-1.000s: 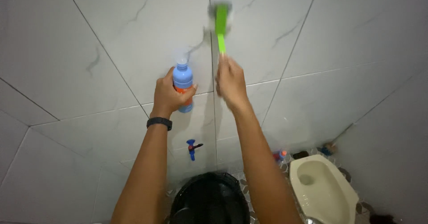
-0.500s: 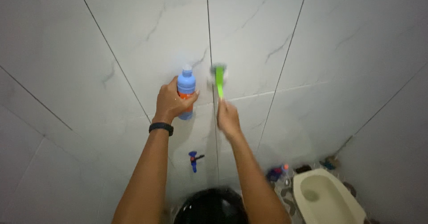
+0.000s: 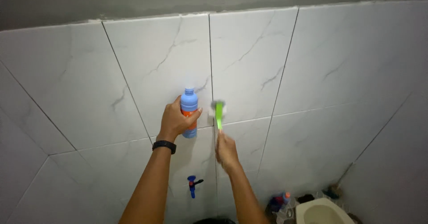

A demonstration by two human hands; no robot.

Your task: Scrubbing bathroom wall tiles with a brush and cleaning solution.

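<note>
Camera has tilted up since a second ago: the top edge of the tiled wall (image 3: 312, 50) and the bare grey strip above it now show along the top of the frame, and the squat toilet (image 3: 323, 213) has dropped to the lower right corner, mostly cut off. The black bucket is nearly gone from the bottom edge.

The brush (image 3: 218, 112) has come down. A second ago its head was high near the top centre; now it sits at frame centre, just right of the vertical grout line, head against the tile, level with the bottle. My read: a downstroke along that seam, scrubbing mid-pass, not finished.

Right hand (image 3: 226, 150) is closed around the lower end of the green handle, fingers wrapped tight. Left hand (image 3: 176, 120) is wrapped around the bottle (image 3: 189, 112), held upright close to the wall, just left of the brush; same grip as before. Black band on the left wrist.

Brush: bright green flat handle, pale bristle head, slightly blurred so the bristles can't be made out. Bottle: blue plastic, orange label mostly under the fingers, open neck, no cap visible.

Blue tap (image 3: 192, 186) on the wall, lower centre. Some small bottles (image 3: 278, 201) on the floor by the toilet.
</note>
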